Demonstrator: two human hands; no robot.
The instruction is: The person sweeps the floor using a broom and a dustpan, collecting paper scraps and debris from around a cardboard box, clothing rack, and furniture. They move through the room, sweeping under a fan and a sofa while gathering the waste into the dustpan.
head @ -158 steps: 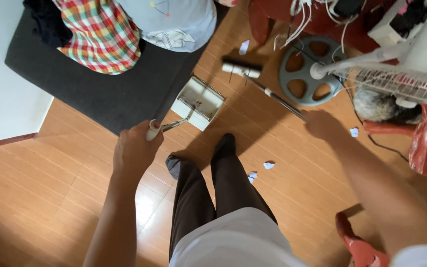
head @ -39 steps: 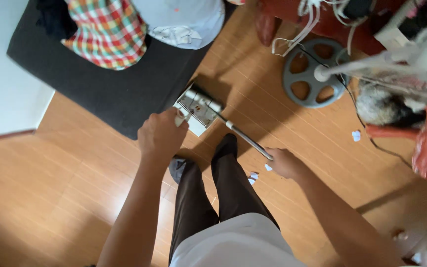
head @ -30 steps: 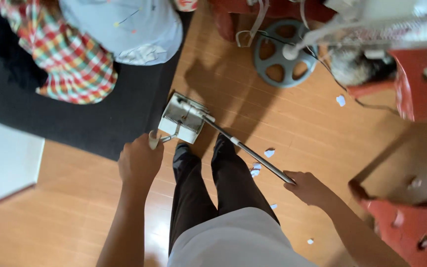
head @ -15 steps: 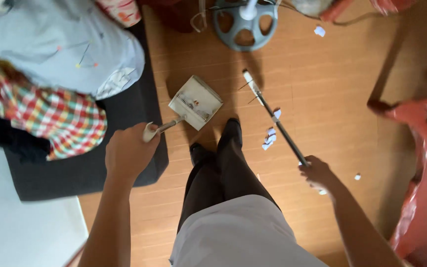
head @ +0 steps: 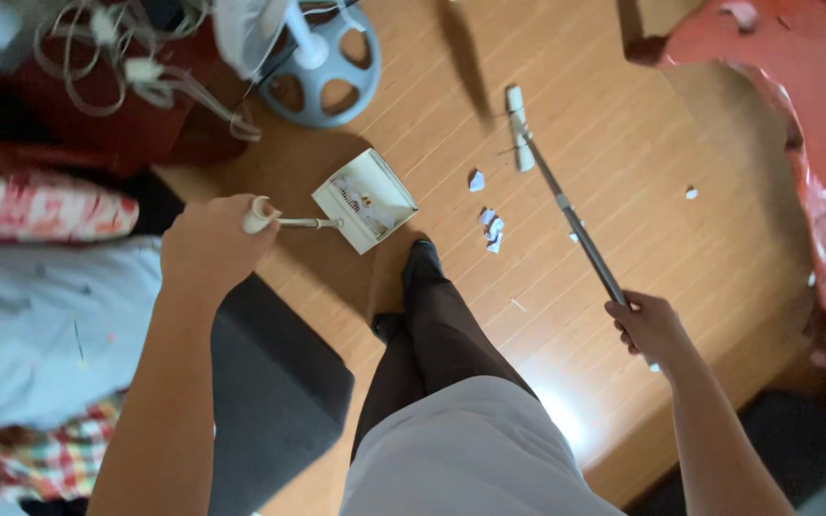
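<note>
View has swung since half a second ago; the fan base (head: 320,65) now sits upper left. Left hand (head: 207,244) fisted round the dustpan (head: 365,200) handle, centre-left. Paper scraps (head: 491,227) at centre: light, flimsy. Right hand (head: 655,327) fisted on the stiff, light broom (head: 566,210) shaft.

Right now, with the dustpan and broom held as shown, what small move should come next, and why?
Probably draw the long-handled broom in the right hand leftward, nudging the white paper scraps toward the cream plastic dustpan held by the left hand; the scraps lie on the wooden floor between the two.
</note>
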